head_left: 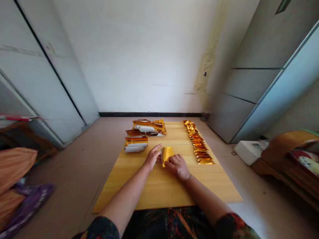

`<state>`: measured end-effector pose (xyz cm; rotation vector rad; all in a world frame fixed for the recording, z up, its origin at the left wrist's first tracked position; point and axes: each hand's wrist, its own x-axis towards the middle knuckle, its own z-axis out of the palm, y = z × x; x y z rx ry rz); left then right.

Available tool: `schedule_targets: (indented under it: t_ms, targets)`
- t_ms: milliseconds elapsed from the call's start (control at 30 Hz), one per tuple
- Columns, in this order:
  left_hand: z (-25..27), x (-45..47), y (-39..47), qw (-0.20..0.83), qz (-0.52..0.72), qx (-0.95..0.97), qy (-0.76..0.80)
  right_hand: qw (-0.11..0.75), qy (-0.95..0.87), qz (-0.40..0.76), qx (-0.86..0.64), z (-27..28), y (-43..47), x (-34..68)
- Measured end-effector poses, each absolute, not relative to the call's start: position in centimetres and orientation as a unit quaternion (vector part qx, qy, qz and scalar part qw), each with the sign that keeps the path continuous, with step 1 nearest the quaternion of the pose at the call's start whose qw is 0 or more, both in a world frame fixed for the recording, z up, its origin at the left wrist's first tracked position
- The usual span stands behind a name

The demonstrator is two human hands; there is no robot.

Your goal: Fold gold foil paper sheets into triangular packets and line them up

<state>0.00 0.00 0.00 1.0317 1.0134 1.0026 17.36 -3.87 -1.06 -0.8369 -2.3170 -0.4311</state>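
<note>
Between my hands, above the middle of the wooden board, a gold foil paper piece (167, 153) stands tilted, with a pale strip along its left side. My right hand (178, 166) pinches its lower right part. At the left side my left hand (153, 157) curls around the paper's edge, its index finger reaching up; some of its fingertips are hidden. Left of this hand lie a stack of gold and white papers (136, 144) and, behind it, a looser gold and white pile (148, 127). A row of folded gold foil pieces (199, 144) runs along the right.
The wooden board (159, 196) sits low in front of my lap. Behind it rises a white wall (144, 59). A grey cabinet (239, 83), a white box (249, 152) and wooden furniture (281, 149) stand to the right. Orange and purple cloth (17, 169) is at the left.
</note>
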Motion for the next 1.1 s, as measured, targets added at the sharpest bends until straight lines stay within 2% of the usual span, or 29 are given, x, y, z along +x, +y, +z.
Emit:
schedule_targets:
  t_ms: [400,600,767,867,1000,1100]
  targets:
    - [-1.2,0.7,0.5,0.511,0.494,0.540,0.450,0.279,-0.895,-0.172,-0.301,-1.2,-4.0,16.7]
    - [-1.1,-0.2,0.7,0.535,0.447,0.571,0.434,0.310,-0.879,-0.156,-0.326,-1.8,-2.8,18.2]
    - [-1.2,-0.5,1.3,0.558,0.359,0.615,0.427,0.288,-0.891,-0.167,-0.309,-1.6,-2.1,19.6]
    - [-1.3,-0.2,1.7,0.507,0.343,0.649,0.451,0.266,-0.907,-0.168,-0.281,-1.5,-2.4,19.3]
    - [-1.3,-0.2,1.8,0.383,0.316,0.691,0.525,0.219,-0.915,-0.171,-0.294,-1.7,-2.8,18.6]
    - [-1.1,-0.5,1.3,0.290,0.322,0.733,0.525,0.189,-0.913,-0.179,-0.314,-1.9,-2.8,18.4]
